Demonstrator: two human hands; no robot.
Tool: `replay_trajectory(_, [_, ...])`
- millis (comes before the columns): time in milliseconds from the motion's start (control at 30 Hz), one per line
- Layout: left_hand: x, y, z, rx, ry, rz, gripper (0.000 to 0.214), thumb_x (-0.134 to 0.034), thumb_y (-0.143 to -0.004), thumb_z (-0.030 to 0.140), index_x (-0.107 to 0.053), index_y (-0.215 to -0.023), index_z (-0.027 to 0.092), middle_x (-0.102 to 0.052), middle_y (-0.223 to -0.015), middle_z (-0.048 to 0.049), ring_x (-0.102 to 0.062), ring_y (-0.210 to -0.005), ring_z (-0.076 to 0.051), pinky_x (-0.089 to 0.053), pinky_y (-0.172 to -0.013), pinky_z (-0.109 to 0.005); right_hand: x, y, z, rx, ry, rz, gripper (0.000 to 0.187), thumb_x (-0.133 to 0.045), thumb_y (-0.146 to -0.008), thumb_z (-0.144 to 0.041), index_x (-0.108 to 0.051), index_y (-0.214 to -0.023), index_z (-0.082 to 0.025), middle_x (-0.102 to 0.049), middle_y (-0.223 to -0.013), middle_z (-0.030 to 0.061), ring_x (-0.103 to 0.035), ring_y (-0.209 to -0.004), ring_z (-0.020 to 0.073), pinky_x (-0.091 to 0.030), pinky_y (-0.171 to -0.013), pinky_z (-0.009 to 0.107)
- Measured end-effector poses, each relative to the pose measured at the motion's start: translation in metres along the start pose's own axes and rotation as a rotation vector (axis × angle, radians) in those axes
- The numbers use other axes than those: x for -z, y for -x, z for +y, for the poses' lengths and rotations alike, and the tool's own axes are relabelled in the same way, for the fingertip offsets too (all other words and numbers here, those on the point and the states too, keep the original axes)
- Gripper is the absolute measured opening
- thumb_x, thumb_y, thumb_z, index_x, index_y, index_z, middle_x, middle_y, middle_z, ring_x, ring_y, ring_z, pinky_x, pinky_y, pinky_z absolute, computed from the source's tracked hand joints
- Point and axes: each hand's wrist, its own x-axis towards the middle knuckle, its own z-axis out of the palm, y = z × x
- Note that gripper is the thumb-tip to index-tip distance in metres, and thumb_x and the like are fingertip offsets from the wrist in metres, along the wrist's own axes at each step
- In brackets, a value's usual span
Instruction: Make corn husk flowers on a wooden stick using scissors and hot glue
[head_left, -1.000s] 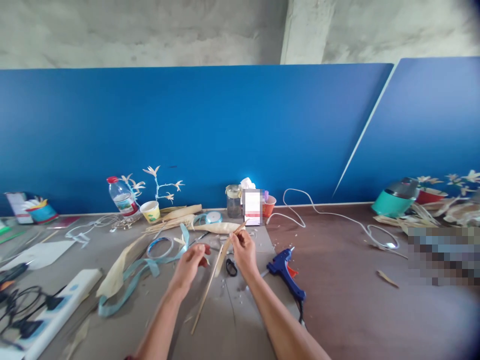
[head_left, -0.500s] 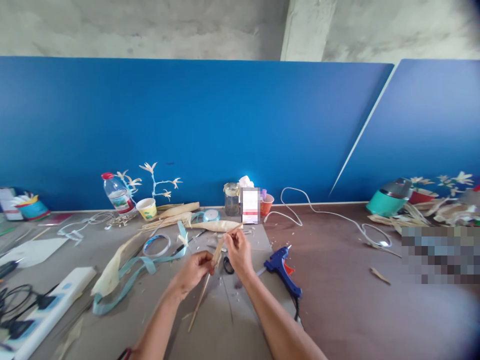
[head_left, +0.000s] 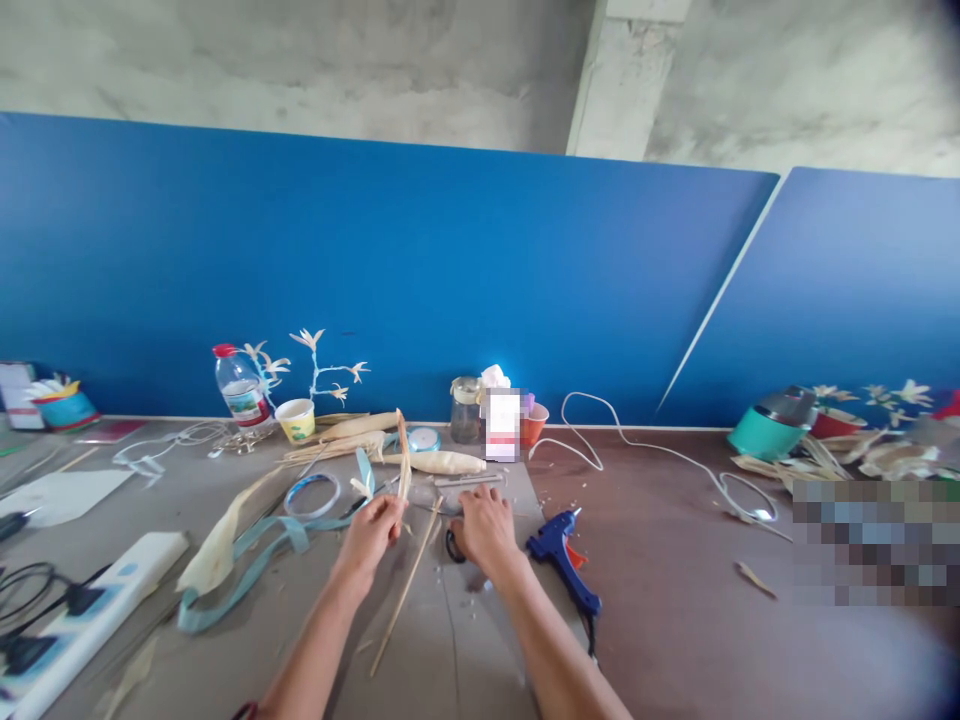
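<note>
My left hand (head_left: 373, 535) is closed in a pinch on the lower end of a dried corn husk strip (head_left: 404, 460), which stands upright above the fingers. My right hand (head_left: 486, 525) reaches down to the tabletop with its fingers somewhat apart, over a pair of scissors. One black scissor handle (head_left: 454, 545) shows beside the thumb; most of the scissors lies hidden under the hand. Between the hands a thin straw-coloured stick (head_left: 407, 588) lies slantwise on the table.
A blue glue gun (head_left: 564, 560) lies right of my right hand. Left are pale blue ribbon (head_left: 259, 590), a tape roll (head_left: 313, 493) and a power strip (head_left: 97, 620). Husks (head_left: 446, 462), a glass jar (head_left: 466, 412), a yellow cup (head_left: 295, 420) and a bottle (head_left: 241, 390) stand or lie behind.
My hands have moved apart. The left keeps the husk strip, now upright and shifted left; the right has let go of it and come down at the scissors.
</note>
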Motion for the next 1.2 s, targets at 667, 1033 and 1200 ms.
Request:
replay_trajectory(667, [-0.008, 0.005, -0.003, 0.045, -0.085, -0.161, 0.031, -0.056, -0.069, 0.047, -0.054, -0.061, 0.017, -0.056, -0.059, 0.0028, -0.036, -0.043, -0.007, -0.025, -0.044, -0.021, 0.008, 0.001, -0.007, 0.039, -0.026, -0.064, 0.021, -0.051, -0.07, -0.016, -0.064, -0.087, -0.016, -0.067, -0.09, 0.0125, -0.057, -0.091, 0.0273, -0.031, -0.077, 0.036])
replay_trajectory(1033, [-0.005, 0.001, -0.01, 0.06, -0.043, -0.075, 0.031, -0.062, -0.065, 0.045, -0.053, -0.06, 0.017, -0.041, -0.045, 0.008, -0.037, -0.041, -0.008, -0.023, -0.044, -0.021, 0.011, -0.014, 0.006, -0.14, -0.75, -0.242, 0.009, -0.059, -0.06, -0.019, -0.062, -0.068, -0.016, -0.062, -0.064, 0.0009, -0.051, -0.062, 0.0147, -0.034, -0.057, 0.024])
replay_trajectory(1200, [-0.006, 0.004, -0.001, 0.062, 0.249, -0.063, 0.03, -0.067, -0.064, 0.042, -0.053, -0.063, 0.016, -0.06, -0.068, 0.0023, -0.038, -0.041, -0.004, -0.027, -0.043, -0.02, 0.015, -0.013, 0.003, -0.165, -1.069, -0.32, 0.016, -0.058, -0.065, -0.03, -0.062, -0.072, -0.016, -0.06, -0.061, 0.0, -0.047, -0.055, 0.0118, -0.033, -0.052, 0.023])
